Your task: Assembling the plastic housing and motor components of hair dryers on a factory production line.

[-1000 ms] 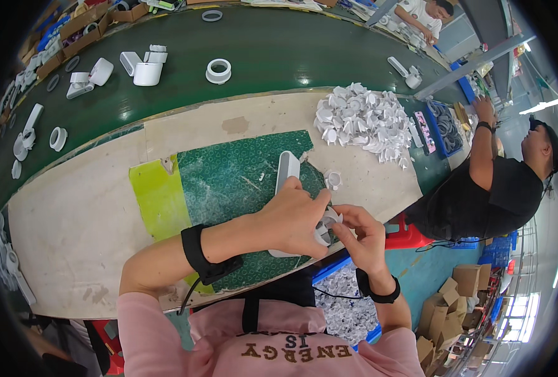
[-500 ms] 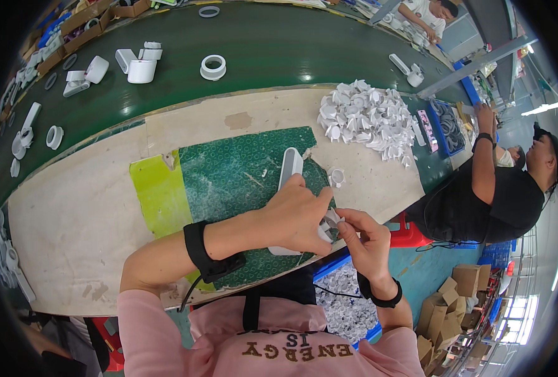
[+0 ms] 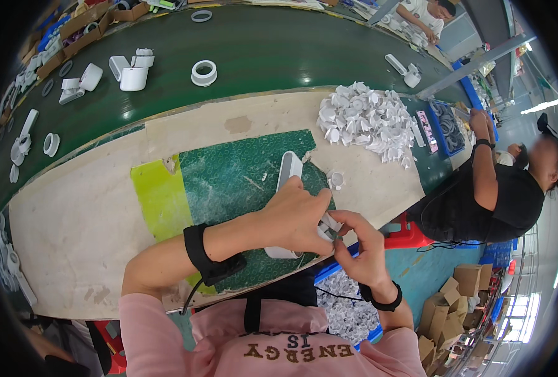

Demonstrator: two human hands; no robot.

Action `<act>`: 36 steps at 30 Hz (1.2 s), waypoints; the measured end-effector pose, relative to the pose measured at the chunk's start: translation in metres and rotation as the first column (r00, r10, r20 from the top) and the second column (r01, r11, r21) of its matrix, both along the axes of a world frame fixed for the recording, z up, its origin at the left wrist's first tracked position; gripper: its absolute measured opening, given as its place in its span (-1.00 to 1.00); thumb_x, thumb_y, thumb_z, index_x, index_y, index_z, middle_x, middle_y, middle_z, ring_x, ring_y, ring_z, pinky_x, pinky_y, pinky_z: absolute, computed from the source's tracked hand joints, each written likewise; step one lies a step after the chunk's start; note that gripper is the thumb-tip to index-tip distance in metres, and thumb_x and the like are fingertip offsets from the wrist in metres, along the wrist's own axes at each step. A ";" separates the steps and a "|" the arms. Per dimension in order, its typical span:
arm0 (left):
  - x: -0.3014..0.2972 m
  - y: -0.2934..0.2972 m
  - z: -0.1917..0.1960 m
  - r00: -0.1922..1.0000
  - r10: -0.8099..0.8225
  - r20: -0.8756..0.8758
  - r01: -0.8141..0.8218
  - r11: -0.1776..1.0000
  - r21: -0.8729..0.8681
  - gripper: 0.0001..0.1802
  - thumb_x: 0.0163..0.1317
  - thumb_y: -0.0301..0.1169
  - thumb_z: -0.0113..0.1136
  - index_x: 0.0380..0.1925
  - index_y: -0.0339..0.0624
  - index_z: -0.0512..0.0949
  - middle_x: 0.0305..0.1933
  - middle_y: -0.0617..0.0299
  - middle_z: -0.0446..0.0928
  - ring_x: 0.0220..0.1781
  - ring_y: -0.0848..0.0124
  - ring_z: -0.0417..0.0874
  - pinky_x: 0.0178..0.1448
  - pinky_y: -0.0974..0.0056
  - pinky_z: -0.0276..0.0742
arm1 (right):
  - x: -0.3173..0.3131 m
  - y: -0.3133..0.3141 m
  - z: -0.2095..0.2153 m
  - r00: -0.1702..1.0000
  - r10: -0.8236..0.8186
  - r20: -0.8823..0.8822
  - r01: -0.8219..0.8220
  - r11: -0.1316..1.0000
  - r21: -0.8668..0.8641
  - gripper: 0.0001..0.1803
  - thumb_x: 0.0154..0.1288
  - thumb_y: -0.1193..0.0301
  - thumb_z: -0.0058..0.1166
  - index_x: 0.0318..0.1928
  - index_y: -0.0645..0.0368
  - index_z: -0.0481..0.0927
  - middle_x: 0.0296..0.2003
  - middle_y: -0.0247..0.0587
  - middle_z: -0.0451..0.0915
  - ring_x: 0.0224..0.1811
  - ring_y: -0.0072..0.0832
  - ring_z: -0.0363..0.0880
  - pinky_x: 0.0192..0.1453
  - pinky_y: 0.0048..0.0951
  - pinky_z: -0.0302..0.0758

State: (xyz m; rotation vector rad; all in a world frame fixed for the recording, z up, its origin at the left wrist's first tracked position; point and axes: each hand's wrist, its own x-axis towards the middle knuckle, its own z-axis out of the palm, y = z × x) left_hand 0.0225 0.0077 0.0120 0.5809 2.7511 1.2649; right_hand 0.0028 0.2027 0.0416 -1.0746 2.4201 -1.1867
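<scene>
White ring [image 3: 204, 81] slid leftward; left hand [image 3: 298, 217] grips white part [image 3: 289, 166], right hand [image 3: 362, 245] a small piece [image 3: 332, 222].

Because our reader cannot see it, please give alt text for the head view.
A person's right hand handles a small white piece beside the left hand, which lies over a longer white part on a green mat. Beyond is a heap of white pieces.

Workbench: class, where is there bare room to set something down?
Widest: the workbench left of the lime sheet. Another: the strip between green mat and conveyor. Crowded: the workbench's upper right, under the white pile, and around left hand and right hand.
</scene>
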 end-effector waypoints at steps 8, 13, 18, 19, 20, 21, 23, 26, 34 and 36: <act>-0.003 0.004 0.000 0.999 0.048 0.007 -0.048 0.998 0.040 -0.39 -0.34 -0.03 0.34 -0.33 -0.20 0.43 -0.64 0.17 0.50 -0.58 0.15 0.50 -0.07 0.29 0.23 | 0.011 -0.014 -0.011 0.935 -0.008 -0.355 0.002 1.000 -0.018 -0.31 -0.21 0.62 0.32 0.03 0.29 0.34 -0.08 0.03 0.44 -0.16 -0.12 0.44 -0.11 -0.33 0.44; -0.005 0.008 0.000 0.994 0.034 -0.099 -0.030 0.999 0.041 -0.39 -0.35 0.01 0.38 -0.34 -0.18 0.45 -0.61 0.14 0.53 -0.54 0.12 0.52 -0.08 0.27 0.25 | 0.014 -0.018 -0.023 0.870 -0.098 -0.484 0.059 0.994 -0.095 -0.38 -0.24 0.68 0.20 -0.02 0.35 0.33 -0.12 0.11 0.45 -0.17 0.00 0.46 -0.10 -0.18 0.45; 0.000 0.004 0.008 0.998 0.069 -0.010 -0.069 0.998 -0.003 -0.40 -0.31 0.01 0.36 -0.40 -0.26 0.46 -0.58 0.09 0.55 -0.54 0.13 0.57 -0.15 0.22 0.22 | 0.011 -0.019 -0.028 0.893 -0.094 -0.439 0.029 0.988 -0.153 -0.38 -0.26 0.61 0.27 -0.03 0.35 0.40 -0.11 0.08 0.49 -0.13 0.00 0.51 -0.08 -0.20 0.50; 0.001 0.004 0.011 0.998 0.049 -0.031 -0.049 0.999 -0.009 -0.40 -0.31 0.01 0.36 -0.40 -0.26 0.46 -0.58 0.09 0.55 -0.54 0.13 0.57 -0.15 0.22 0.22 | 0.012 -0.018 -0.024 0.882 -0.115 -0.457 0.045 0.986 -0.161 -0.38 -0.26 0.61 0.27 -0.03 0.35 0.40 -0.11 0.08 0.49 -0.13 0.00 0.51 -0.08 -0.20 0.50; 0.002 0.005 0.013 0.999 0.049 -0.023 -0.049 0.999 -0.014 -0.40 -0.31 0.00 0.37 -0.40 -0.26 0.47 -0.56 0.10 0.55 -0.53 0.15 0.56 -0.15 0.22 0.21 | 0.013 -0.018 -0.020 0.889 -0.105 -0.445 0.035 0.986 -0.163 -0.37 -0.25 0.62 0.27 -0.02 0.35 0.40 -0.10 0.09 0.48 -0.13 0.00 0.50 -0.08 -0.21 0.50; 0.002 0.005 0.013 0.999 0.053 -0.009 -0.053 0.998 -0.017 -0.41 -0.31 0.00 0.38 -0.40 -0.26 0.47 -0.54 0.11 0.56 -0.52 0.16 0.56 -0.15 0.22 0.21 | 0.013 -0.018 -0.018 0.899 -0.090 -0.429 0.021 0.986 -0.164 -0.36 -0.25 0.63 0.26 -0.01 0.36 0.39 -0.10 0.09 0.48 -0.14 0.00 0.50 -0.08 -0.21 0.50; 0.001 0.005 0.011 0.999 0.045 -0.018 -0.045 0.998 -0.037 -0.41 -0.31 0.00 0.38 -0.40 -0.25 0.47 -0.52 0.11 0.56 -0.52 0.17 0.54 -0.15 0.23 0.21 | 0.013 -0.017 -0.017 0.891 -0.102 -0.442 0.027 0.984 -0.174 -0.36 -0.24 0.64 0.25 0.00 0.36 0.39 -0.10 0.09 0.47 -0.15 0.00 0.50 -0.09 -0.22 0.50; 0.000 0.007 0.008 0.994 0.060 -0.093 -0.061 0.998 -0.007 -0.41 -0.30 0.01 0.39 -0.40 -0.23 0.47 -0.55 0.12 0.55 -0.53 0.17 0.54 -0.15 0.24 0.21 | 0.013 -0.015 -0.016 0.885 -0.116 -0.450 0.035 0.982 -0.184 -0.36 -0.24 0.64 0.25 0.00 0.37 0.39 -0.09 0.08 0.47 -0.15 -0.01 0.50 -0.09 -0.22 0.50; 0.002 0.004 0.006 0.993 0.077 -0.092 -0.077 0.997 0.003 -0.41 -0.32 0.00 0.42 -0.39 -0.21 0.46 -0.61 0.13 0.54 -0.55 0.16 0.54 -0.14 0.23 0.24 | 0.013 -0.017 -0.018 0.920 -0.085 -0.382 0.009 0.981 -0.196 -0.35 -0.20 0.68 0.20 0.04 0.37 0.35 -0.06 0.04 0.49 -0.07 -0.01 0.49 -0.05 -0.19 0.49; 0.002 0.004 0.008 0.994 0.078 -0.082 -0.079 0.997 -0.007 -0.40 -0.32 0.00 0.42 -0.39 -0.21 0.46 -0.61 0.13 0.53 -0.54 0.16 0.54 -0.14 0.23 0.24 | 0.014 -0.016 -0.021 0.918 -0.086 -0.388 0.014 0.983 -0.185 -0.34 -0.20 0.69 0.19 0.05 0.37 0.35 -0.05 0.04 0.49 -0.07 -0.02 0.49 -0.05 -0.19 0.49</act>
